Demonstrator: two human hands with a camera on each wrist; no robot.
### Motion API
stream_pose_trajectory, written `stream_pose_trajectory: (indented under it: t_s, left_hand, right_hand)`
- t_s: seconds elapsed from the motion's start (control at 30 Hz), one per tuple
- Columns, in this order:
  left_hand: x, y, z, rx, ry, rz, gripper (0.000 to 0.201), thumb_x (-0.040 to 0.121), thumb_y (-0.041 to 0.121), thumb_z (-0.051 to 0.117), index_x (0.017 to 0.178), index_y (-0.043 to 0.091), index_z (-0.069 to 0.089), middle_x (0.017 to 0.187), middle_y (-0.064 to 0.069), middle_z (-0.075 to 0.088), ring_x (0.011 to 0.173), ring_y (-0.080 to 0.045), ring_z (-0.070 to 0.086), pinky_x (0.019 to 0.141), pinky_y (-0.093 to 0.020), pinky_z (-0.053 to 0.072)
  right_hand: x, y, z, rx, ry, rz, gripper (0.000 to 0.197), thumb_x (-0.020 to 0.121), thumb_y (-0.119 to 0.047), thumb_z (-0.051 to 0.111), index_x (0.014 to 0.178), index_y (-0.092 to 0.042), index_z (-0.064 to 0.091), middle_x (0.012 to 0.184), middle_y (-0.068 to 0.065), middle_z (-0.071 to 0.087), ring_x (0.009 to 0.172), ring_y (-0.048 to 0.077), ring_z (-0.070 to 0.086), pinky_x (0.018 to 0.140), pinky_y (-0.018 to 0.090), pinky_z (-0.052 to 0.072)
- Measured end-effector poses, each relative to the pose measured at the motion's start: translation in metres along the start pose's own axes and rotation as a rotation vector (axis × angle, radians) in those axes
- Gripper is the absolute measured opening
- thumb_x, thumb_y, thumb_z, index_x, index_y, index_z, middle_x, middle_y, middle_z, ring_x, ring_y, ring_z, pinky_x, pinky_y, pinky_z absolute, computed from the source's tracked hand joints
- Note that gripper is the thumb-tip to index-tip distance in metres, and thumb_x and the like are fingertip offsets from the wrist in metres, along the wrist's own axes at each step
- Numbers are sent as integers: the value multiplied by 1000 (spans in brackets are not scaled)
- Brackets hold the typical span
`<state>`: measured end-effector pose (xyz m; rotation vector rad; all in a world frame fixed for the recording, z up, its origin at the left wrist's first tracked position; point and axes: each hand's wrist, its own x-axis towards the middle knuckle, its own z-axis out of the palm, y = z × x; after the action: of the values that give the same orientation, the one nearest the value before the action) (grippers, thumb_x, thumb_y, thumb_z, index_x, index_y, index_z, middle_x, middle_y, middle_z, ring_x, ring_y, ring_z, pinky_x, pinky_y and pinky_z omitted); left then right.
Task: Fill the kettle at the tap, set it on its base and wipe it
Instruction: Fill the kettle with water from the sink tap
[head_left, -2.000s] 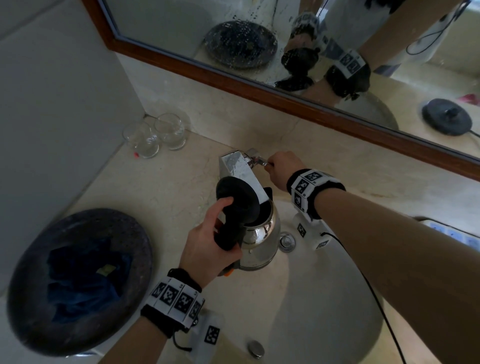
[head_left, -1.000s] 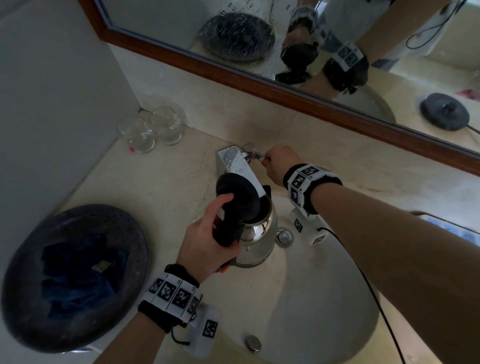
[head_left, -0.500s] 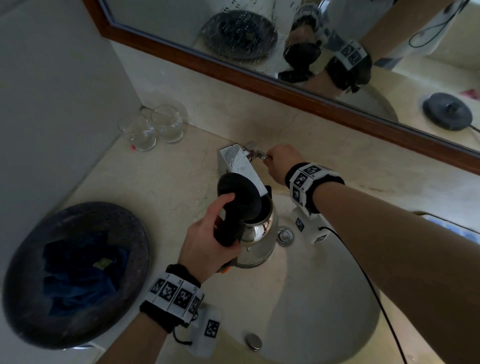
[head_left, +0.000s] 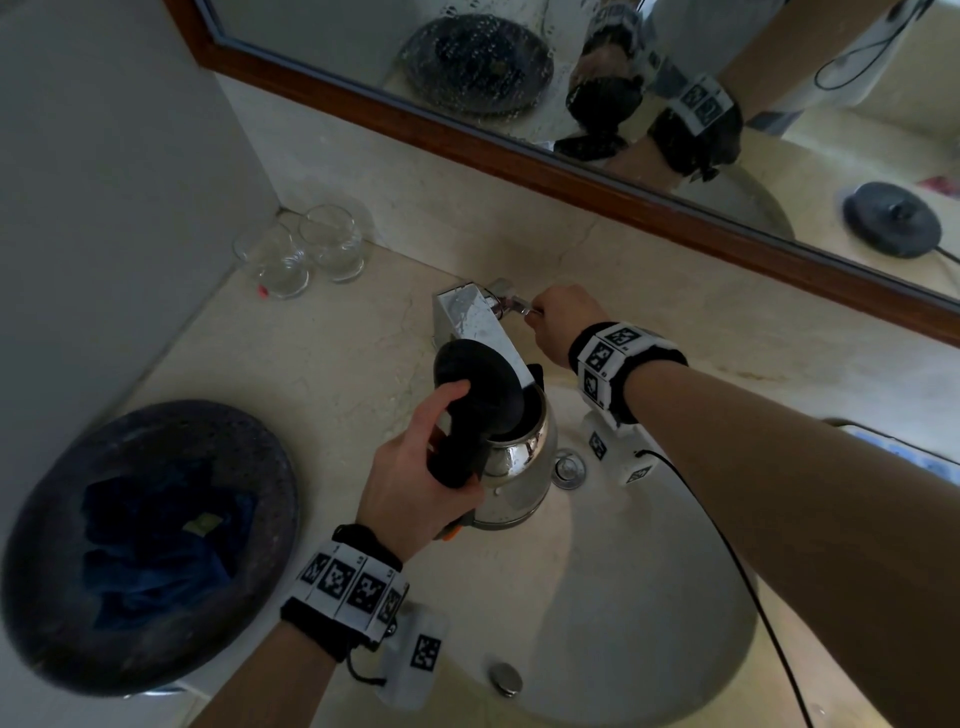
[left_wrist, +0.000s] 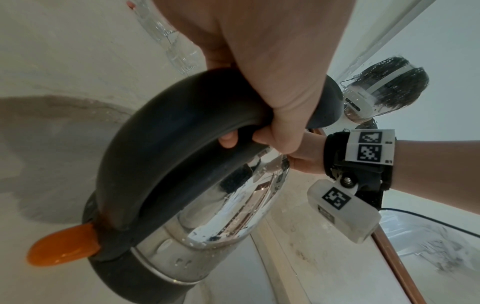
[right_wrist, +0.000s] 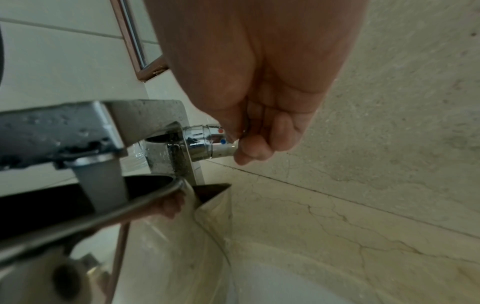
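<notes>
A shiny steel kettle (head_left: 514, 483) with a black handle (left_wrist: 166, 131) and raised black lid (head_left: 480, 387) hangs over the sink under the square chrome tap (head_left: 475, 325). My left hand (head_left: 415, 478) grips the handle (head_left: 454, 452), fingers curled round it (left_wrist: 275, 115). My right hand (head_left: 563, 322) pinches the tap's side lever (head_left: 511, 304); in the right wrist view its fingers (right_wrist: 257, 144) close on the chrome knob (right_wrist: 207, 142). A stream of water (right_wrist: 103, 185) runs from the spout into the kettle's open mouth (right_wrist: 64, 197). The kettle's round black base shows only as a reflection (head_left: 891, 218) in the mirror.
A dark round bowl (head_left: 249, 452) holding a blue cloth (head_left: 156, 540) stands at the left of the counter. Two upturned glasses (head_left: 301, 249) stand in the back left corner. The sink basin (head_left: 649, 597) has a drain plug (head_left: 569, 465). A wood-framed mirror (head_left: 519, 150) runs behind.
Hands, kettle and tap lever keep the same pose; only the camera has shifted slightly.
</notes>
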<state>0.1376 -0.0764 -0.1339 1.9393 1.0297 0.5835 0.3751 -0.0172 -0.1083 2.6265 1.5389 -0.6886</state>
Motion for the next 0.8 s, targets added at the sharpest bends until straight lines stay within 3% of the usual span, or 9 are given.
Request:
stream_pose_trajectory:
  t_s: [0.37, 0.8]
  left_hand:
    - [-1, -1, 1, -1, -10, 0, 98, 61, 9, 81, 126, 56, 26, 74, 10, 61, 73, -9, 63, 57, -12, 52]
    - [1, 1, 2, 22, 11, -5, 97, 60, 10, 82, 128, 54, 27, 75, 6, 63, 60, -10, 63, 58, -23, 55]
  right_hand:
    - [0, 0, 1, -9, 1, -4, 27, 98, -23, 49, 104, -3, 66, 86, 11, 57, 77, 26, 54, 67, 30, 41]
    - [0, 0, 0, 20, -6, 5, 27, 97, -22, 50, 103, -2, 67, 86, 11, 58, 77, 27, 55, 67, 30, 42]
